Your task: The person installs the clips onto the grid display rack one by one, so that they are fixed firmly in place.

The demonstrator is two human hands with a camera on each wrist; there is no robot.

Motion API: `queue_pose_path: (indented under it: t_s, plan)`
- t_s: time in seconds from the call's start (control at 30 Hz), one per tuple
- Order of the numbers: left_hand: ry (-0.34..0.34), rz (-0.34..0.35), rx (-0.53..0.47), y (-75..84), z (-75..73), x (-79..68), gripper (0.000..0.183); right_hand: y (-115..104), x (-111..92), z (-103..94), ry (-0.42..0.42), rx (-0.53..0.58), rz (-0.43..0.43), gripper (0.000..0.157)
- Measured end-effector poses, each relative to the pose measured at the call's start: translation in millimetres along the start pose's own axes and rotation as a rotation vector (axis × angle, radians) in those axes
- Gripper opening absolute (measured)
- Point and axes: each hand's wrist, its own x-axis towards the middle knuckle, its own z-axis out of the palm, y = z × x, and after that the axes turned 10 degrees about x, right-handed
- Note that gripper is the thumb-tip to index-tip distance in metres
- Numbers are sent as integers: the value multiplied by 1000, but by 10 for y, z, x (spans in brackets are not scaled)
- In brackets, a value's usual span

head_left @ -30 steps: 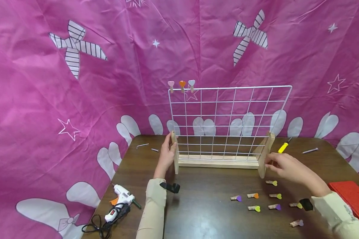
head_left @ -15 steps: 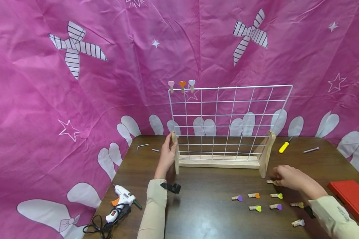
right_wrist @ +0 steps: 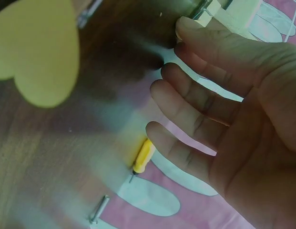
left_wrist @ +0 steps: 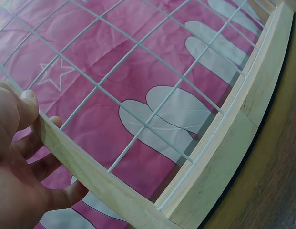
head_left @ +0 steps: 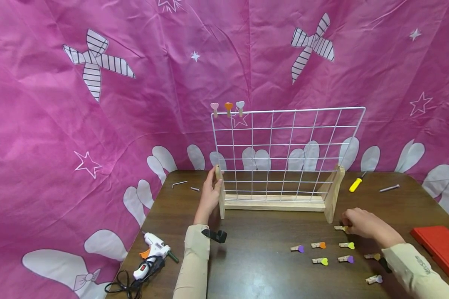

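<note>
Just right of the white wire grid rack [head_left: 290, 144] with pale wooden ends: bare right hand [head_left: 363, 224] moved to a small wooden clothes-peg [head_left: 339, 228].
We find that the right hand has left the rack's right end and pinches the peg, thumb to forefinger, beside the rack's near foot; its other fingers bend loosely. Whether the peg is lifted, we cannot tell. We record the bare left hand [head_left: 208, 197] unmoved, wrapped about the rack's left upright [left_wrist: 97, 176]. We judge that work has passed from rack to pegs: three pink, orange and white heart pegs [head_left: 228, 106] sit at the rack's top left; seven loose heart pegs [head_left: 323, 245] lie before the rack.
</note>
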Motion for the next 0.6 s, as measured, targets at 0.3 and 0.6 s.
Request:
queue_pose_path:
  t_s: [0.3, 0.6]
  plan:
    - [1, -12, 17, 38, -6, 9, 50, 8, 1, -24, -28, 29, 6, 19]
    - [-1, -14, 8, 40, -4, -12, 49, -37, -50, -131, 95, 221, -143, 20]
